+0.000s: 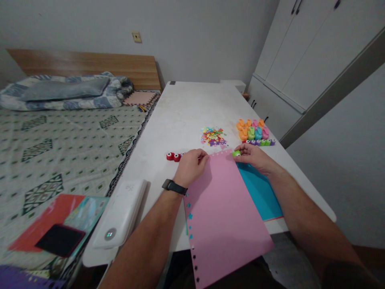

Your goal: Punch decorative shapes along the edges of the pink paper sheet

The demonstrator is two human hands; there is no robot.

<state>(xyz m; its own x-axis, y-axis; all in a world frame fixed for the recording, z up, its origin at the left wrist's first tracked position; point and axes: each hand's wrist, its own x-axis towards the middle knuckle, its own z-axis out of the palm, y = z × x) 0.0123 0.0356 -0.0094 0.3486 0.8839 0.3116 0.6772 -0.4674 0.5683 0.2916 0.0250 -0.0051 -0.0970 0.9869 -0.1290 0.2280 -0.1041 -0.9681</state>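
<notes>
A pink sheet of paper (224, 212) lies in front of me, its near end hanging over the table edge. Small punched shapes run down its left edge and along its far edge. My left hand (194, 165) pinches the sheet near its far left corner. In my right hand (254, 155) is a small green craft punch (236, 153), at the far right corner of the sheet. Beyond the sheet is a pile of colourful paper cutouts (213, 136). Red punches (173, 157) stand left of my left hand, which partly hides that row.
Larger orange, pink, green and blue punches (251, 130) stand at the right, with a row of small punches (261, 142) before them. Blue paper (260, 190) lies under my right forearm. A white device (122, 212) with a lit display sits at the table's left edge, beside the bed (75, 136).
</notes>
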